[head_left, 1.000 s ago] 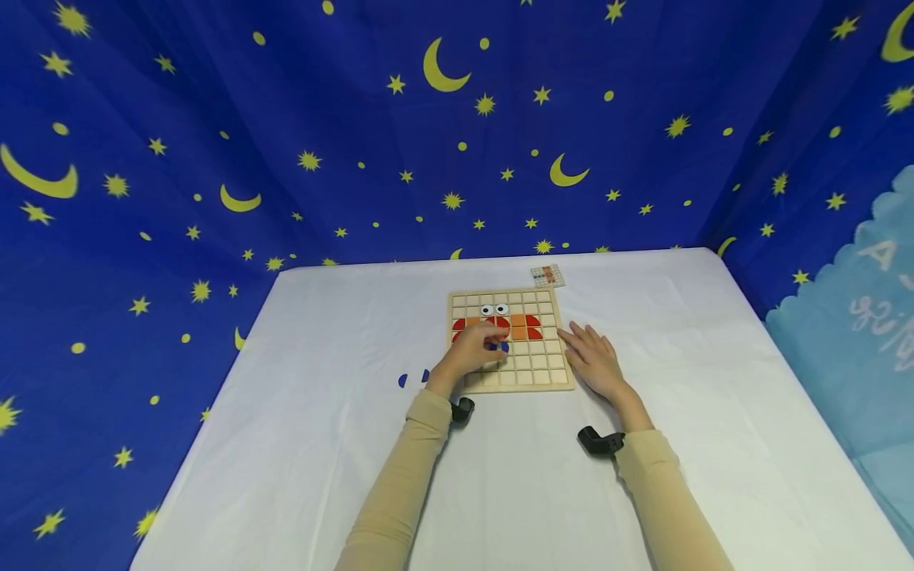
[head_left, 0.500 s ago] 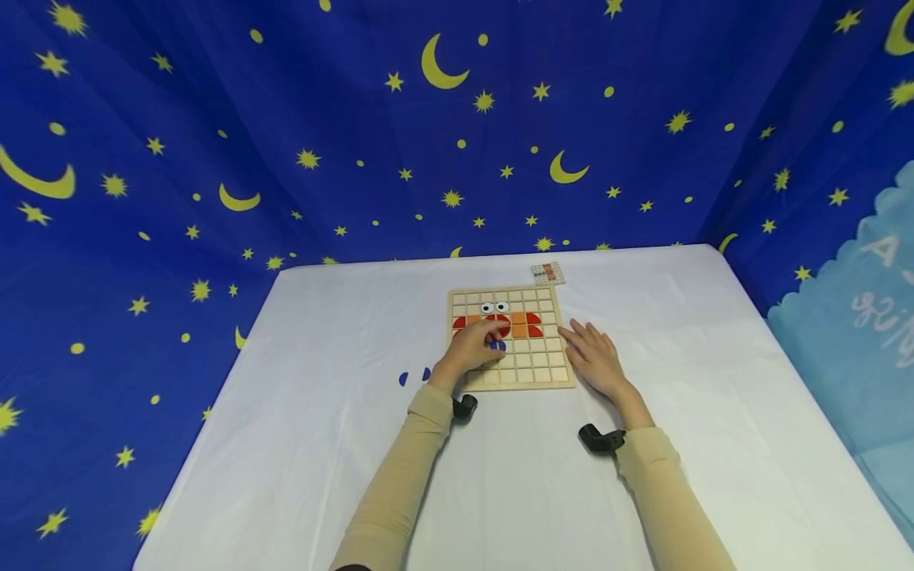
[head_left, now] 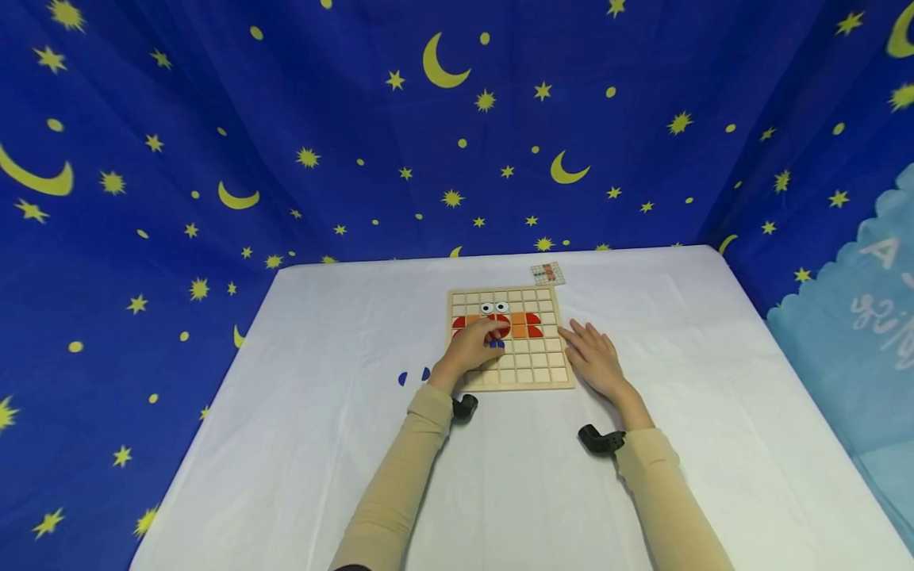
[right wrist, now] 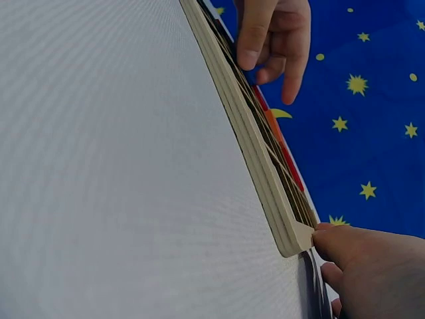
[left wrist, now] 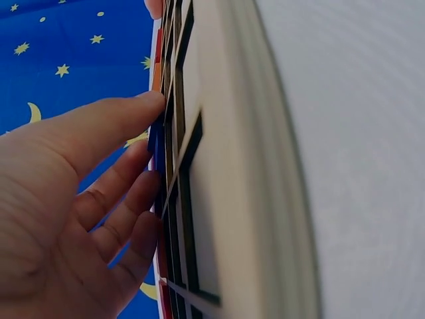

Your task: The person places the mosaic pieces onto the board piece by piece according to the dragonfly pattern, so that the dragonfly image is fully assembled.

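Note:
A wooden grid board [head_left: 530, 379] lies on the white table, with red, orange and blue pieces and two round eye pieces [head_left: 494, 307] set in its squares. Over its middle, my left hand [head_left: 467, 350] has thumb and fingers around a small blue piece [left wrist: 153, 137], which looks slightly tilted in the left wrist view. Blue [head_left: 497, 344] shows between the fingertips in the head view; the hand covers part of the red pieces. My right hand [head_left: 594, 358] lies by the board's right edge, fingers extended, its thumb touching the board's corner in the right wrist view.
Two blue curved pieces [head_left: 414, 376] lie on the table left of the board. A small printed pattern card [head_left: 547, 274] lies just behind the board. Blue star-and-moon cloth [head_left: 457, 174] hangs behind the table [head_left: 528, 492].
The blue piece at my left fingertips has shifted slightly left and settled lower against the board, beside another blue shape. My right hand has stayed at the board's edge.

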Tool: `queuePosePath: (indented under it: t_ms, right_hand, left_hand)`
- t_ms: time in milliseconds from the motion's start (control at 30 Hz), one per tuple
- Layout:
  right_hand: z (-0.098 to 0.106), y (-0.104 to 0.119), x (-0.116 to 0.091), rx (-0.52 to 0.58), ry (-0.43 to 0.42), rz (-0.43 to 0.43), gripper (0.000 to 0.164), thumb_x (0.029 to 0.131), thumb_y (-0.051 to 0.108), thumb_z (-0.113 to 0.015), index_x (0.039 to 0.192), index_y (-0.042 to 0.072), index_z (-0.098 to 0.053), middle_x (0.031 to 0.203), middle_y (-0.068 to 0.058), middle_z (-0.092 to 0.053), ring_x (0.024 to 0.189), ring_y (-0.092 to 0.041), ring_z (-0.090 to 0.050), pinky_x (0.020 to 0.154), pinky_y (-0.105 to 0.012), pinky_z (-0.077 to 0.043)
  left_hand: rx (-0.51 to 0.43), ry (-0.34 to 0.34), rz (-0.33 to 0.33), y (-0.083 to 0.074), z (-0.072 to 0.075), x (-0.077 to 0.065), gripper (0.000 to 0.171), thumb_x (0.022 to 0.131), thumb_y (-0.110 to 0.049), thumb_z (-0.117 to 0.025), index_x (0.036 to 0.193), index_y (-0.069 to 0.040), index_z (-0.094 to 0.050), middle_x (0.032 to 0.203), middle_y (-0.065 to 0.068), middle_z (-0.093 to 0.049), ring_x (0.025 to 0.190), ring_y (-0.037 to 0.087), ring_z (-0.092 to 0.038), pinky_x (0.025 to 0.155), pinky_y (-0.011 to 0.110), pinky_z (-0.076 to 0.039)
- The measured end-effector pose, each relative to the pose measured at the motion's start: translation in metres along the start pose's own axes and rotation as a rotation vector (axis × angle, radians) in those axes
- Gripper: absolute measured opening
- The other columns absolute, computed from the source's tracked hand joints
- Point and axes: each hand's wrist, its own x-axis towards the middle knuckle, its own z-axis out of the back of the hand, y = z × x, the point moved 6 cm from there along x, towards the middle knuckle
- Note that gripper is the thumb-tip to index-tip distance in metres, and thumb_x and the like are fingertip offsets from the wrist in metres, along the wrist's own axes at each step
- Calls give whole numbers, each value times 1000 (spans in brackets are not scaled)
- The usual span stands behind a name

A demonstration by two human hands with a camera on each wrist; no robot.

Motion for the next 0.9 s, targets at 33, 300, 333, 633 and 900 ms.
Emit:
queuePosePath:
  t_ms: [33,300,333,633,900]
  right_hand:
    - [0,0,0,0,2,-1,47,101,25,-40,146,10,-38,157,-18,-23,146,-43,-9,115,-60,0]
    - [0,0,0,2,9,-15,47,102,26,-39,146,12,-37,157,-17,-22,146,-42,-8,116,-60,1]
    - [0,0,0,3,10,-15,47,102,26,-39,146,12,-37,157,-17,-22,146,-42,-8,116,-60,1]
    - [0,0,0,2,6,-4,47,102,26,-39,146,12,-37,157,-17,-22,146,-42,-9,115,-60,1]
    - [-1,-1,0,1,13,-20,47,102,26,-38,147,12,-37,157,-17,-21,146,-42,-7,116,-59,1]
  left_hand:
    - [2,-3,2,0,0,0,49,86,-17,-71,133,-14,-56,105,3,-63,93,15,-57,82,28,-49]
    - [-41,-4,-30,-2,-2,2,48,85,-15,-71,131,-10,-58,104,4,-64,92,16,-57,86,28,-48]
    - [-45,-4,-32,-2,-2,2,48,85,-14,-71,131,-10,-58,104,4,-64,93,16,-57,86,29,-48]
    - [-12,-15,-2,1,0,0,45,86,-15,-70,130,-13,-59,104,3,-64,94,16,-59,85,30,-49]
    - [6,-15,15,1,0,0,45,86,-16,-71,129,-15,-60,103,2,-64,92,15,-58,82,29,-49]
